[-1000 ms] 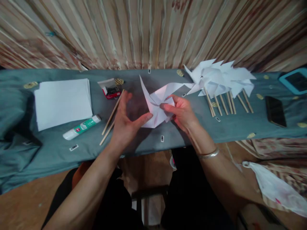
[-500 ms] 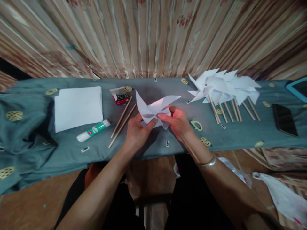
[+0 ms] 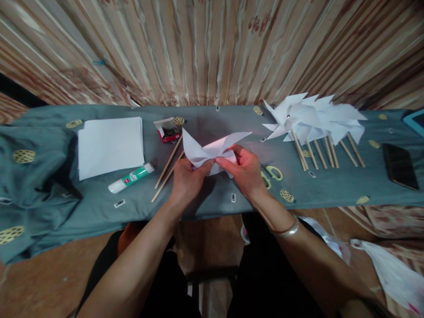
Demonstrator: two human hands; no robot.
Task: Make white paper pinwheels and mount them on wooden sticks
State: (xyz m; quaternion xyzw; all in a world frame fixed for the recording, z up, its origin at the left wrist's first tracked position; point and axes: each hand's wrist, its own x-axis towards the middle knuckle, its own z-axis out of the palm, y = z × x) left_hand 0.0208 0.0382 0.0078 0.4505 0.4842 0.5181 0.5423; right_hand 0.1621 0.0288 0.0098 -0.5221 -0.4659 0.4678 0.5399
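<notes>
A white paper pinwheel with curled-in blades is held between my two hands over the middle of the cloth. My left hand grips its lower left side, thumb pressed near the centre. On the other side my right hand pinches it, its thumb tip meeting the left one at the folded middle. The fingers behind the paper are hidden. Two wooden sticks lie just left of my left hand. Partly under my right hand, scissors show their pale green handles.
A stack of white paper and a glue stick lie left. Behind the sticks stands an open red box of small dark pieces. Several pinwheels on sticks overlap at right, before a phone. A striped curtain hangs behind.
Both thumbs have come together at the pinwheel's centre, and the left hand has shifted slightly left. More of the scissors' handles shows. The whole view has moved a little.
</notes>
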